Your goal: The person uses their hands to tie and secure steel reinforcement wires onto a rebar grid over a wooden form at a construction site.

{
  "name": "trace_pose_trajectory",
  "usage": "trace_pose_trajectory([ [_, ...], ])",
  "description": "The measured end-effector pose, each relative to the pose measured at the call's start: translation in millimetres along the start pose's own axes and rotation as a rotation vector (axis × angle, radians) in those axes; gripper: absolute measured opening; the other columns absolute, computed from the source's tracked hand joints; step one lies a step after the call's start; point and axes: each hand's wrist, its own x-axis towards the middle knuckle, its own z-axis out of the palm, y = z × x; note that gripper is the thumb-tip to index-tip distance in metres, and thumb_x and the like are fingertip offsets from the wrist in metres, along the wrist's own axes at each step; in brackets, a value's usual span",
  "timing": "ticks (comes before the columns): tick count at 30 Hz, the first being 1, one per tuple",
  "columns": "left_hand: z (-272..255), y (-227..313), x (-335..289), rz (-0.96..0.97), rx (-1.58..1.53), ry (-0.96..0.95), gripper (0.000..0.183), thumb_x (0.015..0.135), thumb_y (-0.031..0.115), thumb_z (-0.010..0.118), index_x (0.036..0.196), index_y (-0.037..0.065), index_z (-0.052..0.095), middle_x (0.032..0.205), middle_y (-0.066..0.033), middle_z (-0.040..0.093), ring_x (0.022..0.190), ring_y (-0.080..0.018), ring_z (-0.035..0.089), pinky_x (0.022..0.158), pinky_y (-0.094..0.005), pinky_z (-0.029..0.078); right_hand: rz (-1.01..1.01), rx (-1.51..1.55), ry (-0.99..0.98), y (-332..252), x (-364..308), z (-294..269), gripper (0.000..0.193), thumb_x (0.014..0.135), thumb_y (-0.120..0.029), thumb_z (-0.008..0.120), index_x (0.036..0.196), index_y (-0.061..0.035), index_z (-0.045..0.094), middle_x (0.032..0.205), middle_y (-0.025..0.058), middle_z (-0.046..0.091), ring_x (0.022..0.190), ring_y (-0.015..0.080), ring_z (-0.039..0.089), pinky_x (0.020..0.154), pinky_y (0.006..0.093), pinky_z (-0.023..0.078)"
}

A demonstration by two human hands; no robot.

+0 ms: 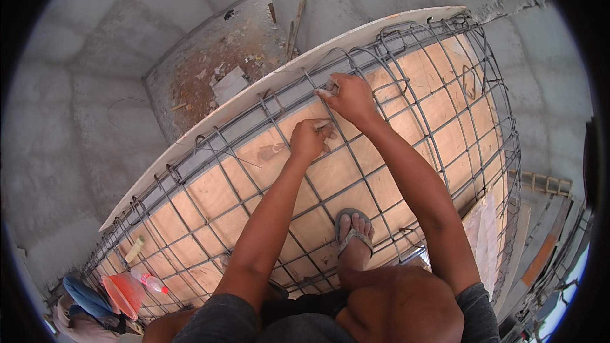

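Note:
A steel rebar grid (325,198) lies over pale plywood sheets (279,184). My right hand (351,96) is closed at the far edge of the grid, fingertips pressed together beside the bars. What it pinches is too small to make out. A thin loop of wire (335,52) curves just above it. Lower and to the left, my left hand (310,140) is curled with its fingers bent inward over a bar. Whatever is in those fingers is hidden. Bent bar ends (270,103) stand up along the far edge, left of my hands.
A curved pale board (213,114) borders the grid, with a rubble-strewn floor (197,67) below. An orange-red container (122,295), a clear bottle with a red cap (149,279) and blue cloth (86,295) are at lower left. My sandalled foot (354,235) stands on the grid.

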Motion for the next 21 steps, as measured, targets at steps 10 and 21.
trace_pose_trajectory([
  [10, -2, 1, -3, 0.039, 0.039, -0.061, 0.037, 0.104, 0.023, 0.059, 0.129, -0.002, 0.068, 0.093, -0.0071, 0.078, 0.058, -0.0137, 0.07, 0.052, -0.0268, 0.053, -0.188, 0.199, 0.106, 18, 6, 20, 0.026, 0.083, -0.025, 0.073, 0.101, -0.0064, 0.075, 0.1, 0.0131, 0.07, 0.094, 0.0354, 0.068, 0.081, 0.045, 0.054],
  [21, -5, 3, -6, -0.008, -0.035, -0.1, 0.038, 0.104, 0.025, 0.061, 0.129, -0.002, 0.068, 0.097, -0.0076, 0.078, 0.061, -0.015, 0.071, 0.053, -0.0259, 0.054, -0.108, 0.151, 0.053, 6, 6, 13, 0.018, 0.087, -0.02, 0.075, 0.096, -0.0046, 0.073, 0.095, 0.0116, 0.068, 0.08, 0.0304, 0.067, 0.071, 0.0396, 0.052],
])
